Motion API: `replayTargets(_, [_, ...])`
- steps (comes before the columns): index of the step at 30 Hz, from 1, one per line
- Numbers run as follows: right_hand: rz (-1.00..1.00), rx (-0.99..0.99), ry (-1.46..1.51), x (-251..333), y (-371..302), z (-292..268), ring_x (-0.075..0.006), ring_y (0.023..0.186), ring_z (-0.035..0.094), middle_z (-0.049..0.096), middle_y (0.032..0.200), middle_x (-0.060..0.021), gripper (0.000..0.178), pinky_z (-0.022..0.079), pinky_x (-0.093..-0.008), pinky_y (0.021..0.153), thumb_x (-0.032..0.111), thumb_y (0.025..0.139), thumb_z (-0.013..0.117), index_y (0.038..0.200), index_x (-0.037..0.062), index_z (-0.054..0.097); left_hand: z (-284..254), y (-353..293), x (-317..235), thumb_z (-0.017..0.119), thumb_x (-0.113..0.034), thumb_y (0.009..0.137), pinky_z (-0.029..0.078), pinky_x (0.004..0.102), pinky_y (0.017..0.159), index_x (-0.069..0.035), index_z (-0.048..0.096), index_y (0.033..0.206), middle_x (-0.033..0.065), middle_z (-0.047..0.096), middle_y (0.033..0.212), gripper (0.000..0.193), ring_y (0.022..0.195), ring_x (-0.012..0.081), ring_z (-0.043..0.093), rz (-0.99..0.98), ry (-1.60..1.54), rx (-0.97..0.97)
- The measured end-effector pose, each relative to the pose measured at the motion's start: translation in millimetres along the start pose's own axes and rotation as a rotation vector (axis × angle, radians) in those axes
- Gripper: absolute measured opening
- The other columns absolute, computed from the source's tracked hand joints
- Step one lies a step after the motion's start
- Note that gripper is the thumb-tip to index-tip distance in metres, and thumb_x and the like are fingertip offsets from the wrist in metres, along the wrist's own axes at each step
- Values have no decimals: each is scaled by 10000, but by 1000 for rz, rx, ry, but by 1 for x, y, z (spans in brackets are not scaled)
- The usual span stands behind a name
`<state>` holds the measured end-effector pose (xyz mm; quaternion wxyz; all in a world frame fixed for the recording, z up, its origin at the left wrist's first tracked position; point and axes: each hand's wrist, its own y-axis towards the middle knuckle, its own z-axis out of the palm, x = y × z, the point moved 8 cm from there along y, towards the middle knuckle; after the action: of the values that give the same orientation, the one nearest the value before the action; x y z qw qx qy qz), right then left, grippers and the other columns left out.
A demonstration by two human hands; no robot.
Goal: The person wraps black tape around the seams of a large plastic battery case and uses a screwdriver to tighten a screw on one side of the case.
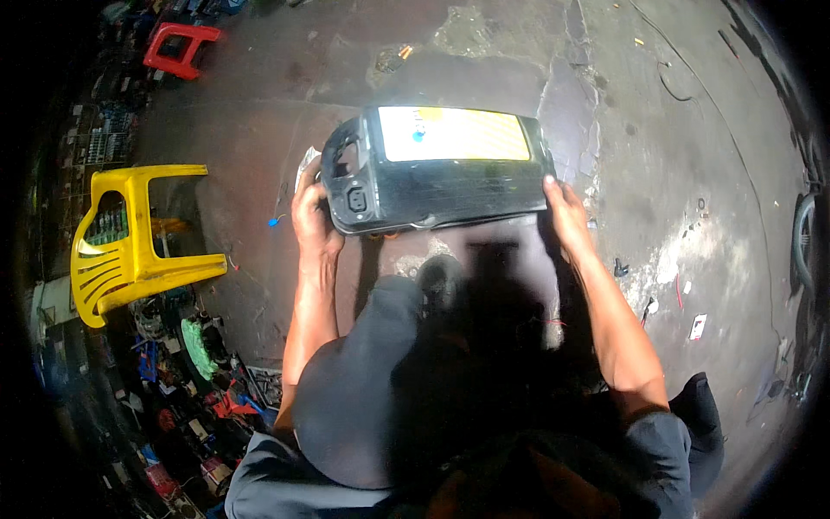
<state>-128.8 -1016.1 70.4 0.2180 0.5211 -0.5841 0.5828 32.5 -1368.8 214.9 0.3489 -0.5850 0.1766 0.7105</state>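
Note:
Held up in front of me, between both hands, is a black battery pack point(458, 192) with a white and yellow label on its upper face. A carrying handle and a three-pin socket sit at its left end. My left hand point(313, 212) grips that end, with the fingers partly hidden behind the case. At the opposite end my right hand point(566, 212) holds the corner, its thumb on the edge and the other fingers out of sight. The pack lies lengthwise, slightly tilted.
To the left stands a yellow plastic chair point(130, 251), with a red plastic stool point(181, 50) farther back. Tools and parts clutter point(203, 381) the left side. A thin cable point(726, 121) runs along the concrete floor point(640, 164) at right, near a wheel point(804, 242).

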Motion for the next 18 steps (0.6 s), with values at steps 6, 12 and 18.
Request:
replayTargets(6, [24, 6, 244, 10, 20, 3, -326, 1286, 444, 490, 1341, -273, 797, 312, -385, 1087, 553, 874, 582, 1317, -99, 469, -27, 5, 30, 450, -28, 797, 522, 363, 851, 50, 517, 1238, 151, 618, 1082, 453, 934, 230, 627, -144, -119, -189])
replayTargets(12, [-140, -37, 457, 52, 54, -5, -286, 1300, 425, 481, 1369, -232, 766, 292, -358, 1097, 518, 879, 595, 1326, -91, 465, -34, -4, 89, 425, -117, 925, 527, 484, 824, -5, 623, 1050, 150, 651, 1040, 259, 908, 293, 634, -448, -253, -402])
replayTargets(18, [-190, -181, 94, 84, 86, -27, -353, 1303, 434, 467, 1359, -291, 886, 310, -392, 1091, 571, 802, 626, 1327, -118, 443, -13, -40, 120, 342, -202, 974, 500, 530, 892, -31, 610, 1083, 147, 638, 1069, 336, 965, 306, 618, -559, -277, -565])
